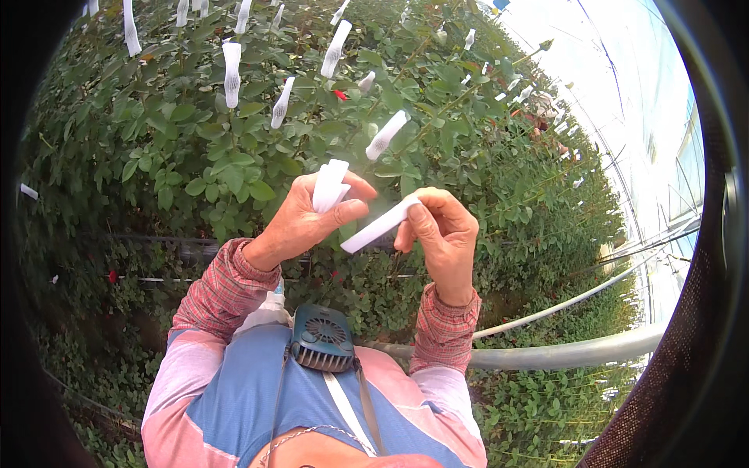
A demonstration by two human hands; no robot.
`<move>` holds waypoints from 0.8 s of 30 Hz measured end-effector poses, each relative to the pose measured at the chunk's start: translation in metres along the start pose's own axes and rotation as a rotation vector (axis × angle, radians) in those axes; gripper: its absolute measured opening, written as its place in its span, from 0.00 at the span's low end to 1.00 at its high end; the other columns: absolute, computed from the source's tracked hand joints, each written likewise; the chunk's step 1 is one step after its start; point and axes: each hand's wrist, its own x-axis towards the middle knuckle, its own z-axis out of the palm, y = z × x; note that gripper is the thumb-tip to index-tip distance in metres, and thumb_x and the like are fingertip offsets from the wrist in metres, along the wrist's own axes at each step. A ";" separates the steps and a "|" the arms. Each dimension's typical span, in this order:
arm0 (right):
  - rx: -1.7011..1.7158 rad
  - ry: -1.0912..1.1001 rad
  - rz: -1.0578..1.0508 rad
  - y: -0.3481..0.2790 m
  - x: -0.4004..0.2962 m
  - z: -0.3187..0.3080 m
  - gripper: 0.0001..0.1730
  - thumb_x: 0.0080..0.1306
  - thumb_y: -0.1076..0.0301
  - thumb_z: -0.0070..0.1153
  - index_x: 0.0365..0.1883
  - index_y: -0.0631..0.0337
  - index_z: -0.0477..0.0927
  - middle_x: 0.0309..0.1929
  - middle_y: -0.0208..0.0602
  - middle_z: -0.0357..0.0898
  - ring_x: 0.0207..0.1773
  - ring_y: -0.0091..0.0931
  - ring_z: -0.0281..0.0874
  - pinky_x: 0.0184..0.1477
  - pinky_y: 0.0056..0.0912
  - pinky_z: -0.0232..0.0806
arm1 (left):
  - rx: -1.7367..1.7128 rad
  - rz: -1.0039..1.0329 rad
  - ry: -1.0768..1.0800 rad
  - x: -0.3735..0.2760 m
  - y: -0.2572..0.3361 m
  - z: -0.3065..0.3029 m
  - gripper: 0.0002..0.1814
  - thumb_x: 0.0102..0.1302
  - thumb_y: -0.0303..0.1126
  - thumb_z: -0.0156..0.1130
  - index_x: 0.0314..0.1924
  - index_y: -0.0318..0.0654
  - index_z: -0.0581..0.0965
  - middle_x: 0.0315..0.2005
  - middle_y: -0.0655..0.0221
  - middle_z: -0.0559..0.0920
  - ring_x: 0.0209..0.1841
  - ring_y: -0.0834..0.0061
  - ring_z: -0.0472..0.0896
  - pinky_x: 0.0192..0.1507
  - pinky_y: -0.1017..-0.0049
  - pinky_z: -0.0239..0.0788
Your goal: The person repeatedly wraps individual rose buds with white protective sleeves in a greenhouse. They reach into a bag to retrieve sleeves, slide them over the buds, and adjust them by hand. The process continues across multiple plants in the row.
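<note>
My left hand (313, 213) holds several folded white foam net sleeves (330, 186) against its palm, with thumb and index finger apart. To its right, my right hand (442, 234) pinches one end of a single flat white sleeve (377, 227) between thumb and fingers; its free end slants down to the left. Just above the hands, a white net sleeve (386, 136) sits on a stem of the leafy rose bushes (234, 175). More sleeves cover buds higher up, such as one at the upper left (232, 75). A bare green bud (545, 45) stands at the upper right.
Dense rose foliage spans the view before me. A thick pale pipe (567, 354) and a thinner one (556, 301) run at the right. A portable fan (323, 337) hangs at my chest on a strap. Another person (544, 108) is partly visible among the plants, far right.
</note>
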 end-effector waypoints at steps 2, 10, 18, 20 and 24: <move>-0.027 -0.085 0.060 0.007 -0.003 0.010 0.08 0.76 0.72 0.60 0.48 0.69 0.82 0.33 0.32 0.82 0.27 0.18 0.78 0.27 0.20 0.69 | 0.021 0.103 -0.033 0.004 0.005 0.008 0.12 0.71 0.34 0.71 0.47 0.33 0.85 0.34 0.75 0.85 0.35 0.87 0.79 0.37 0.82 0.72; -0.358 0.223 -0.328 0.021 -0.003 0.010 0.13 0.69 0.81 0.65 0.51 0.67 0.84 0.39 0.38 0.84 0.35 0.24 0.84 0.32 0.24 0.77 | 0.066 0.220 0.109 0.015 0.008 0.037 0.07 0.69 0.26 0.71 0.44 0.31 0.84 0.33 0.74 0.85 0.33 0.87 0.80 0.33 0.82 0.72; -0.773 0.408 -0.867 0.002 0.045 -0.046 0.15 0.68 0.84 0.65 0.53 0.73 0.83 0.41 0.45 0.87 0.36 0.26 0.87 0.39 0.27 0.79 | 0.245 0.421 0.136 0.082 0.036 0.091 0.04 0.70 0.22 0.69 0.42 0.28 0.84 0.34 0.71 0.86 0.35 0.86 0.83 0.35 0.81 0.76; -0.580 0.408 -0.780 -0.014 0.065 -0.057 0.10 0.71 0.81 0.63 0.49 0.73 0.81 0.41 0.42 0.87 0.34 0.21 0.87 0.36 0.23 0.82 | 0.384 0.525 0.177 0.110 0.056 0.097 0.04 0.69 0.23 0.70 0.42 0.30 0.85 0.33 0.72 0.86 0.34 0.86 0.82 0.34 0.81 0.76; -0.307 0.035 -0.637 -0.072 0.137 -0.092 0.11 0.75 0.68 0.63 0.47 0.69 0.81 0.32 0.36 0.86 0.30 0.19 0.83 0.31 0.19 0.75 | 0.429 0.530 0.075 0.174 0.110 0.089 0.07 0.70 0.30 0.67 0.43 0.34 0.83 0.34 0.76 0.84 0.26 0.90 0.77 0.28 0.82 0.71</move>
